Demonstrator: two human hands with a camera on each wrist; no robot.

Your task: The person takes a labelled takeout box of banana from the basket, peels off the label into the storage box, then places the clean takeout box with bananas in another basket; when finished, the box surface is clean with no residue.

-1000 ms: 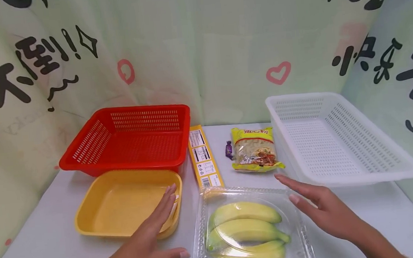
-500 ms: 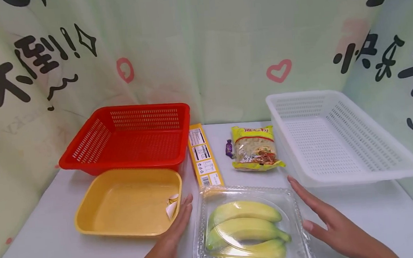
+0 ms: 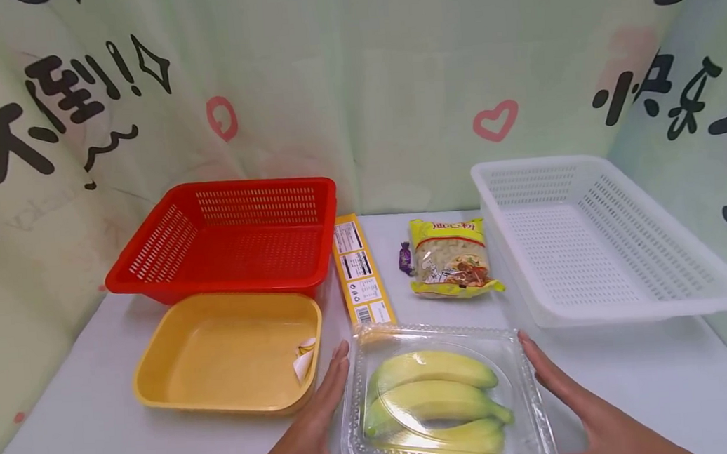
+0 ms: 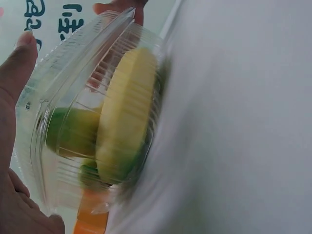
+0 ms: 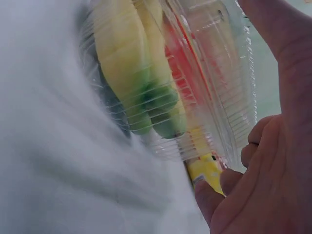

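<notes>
A clear plastic clamshell container (image 3: 521, 399) lies on the table at the front middle of the head view, lid closed. Several yellow-green bananas (image 3: 435, 401) show through it. My left hand (image 3: 308, 431) is at its left side, fingers extended along the edge and thumb near the front corner. On the opposite side, my right hand (image 3: 594, 411) has its fingers along the edge. Both wrist views show bananas (image 4: 127, 112) through the ribbed wall, with a thumb near the lid. Whether the fingers press on the container is hard to tell.
A red basket (image 3: 260, 290) stands back left, behind a yellow tray (image 3: 221, 363) with a crumpled wrapper (image 3: 304, 359). A yellow-and-white box (image 3: 360, 269), purple candy (image 3: 406, 259) and noodle packet (image 3: 454, 257) lie beyond the container. At right is a white basket (image 3: 594, 260).
My hands came down from above to the two sides of the container. The left moved right, off the yellow tray, uncovering the wrapper. The container and bananas have stayed in place.
</notes>
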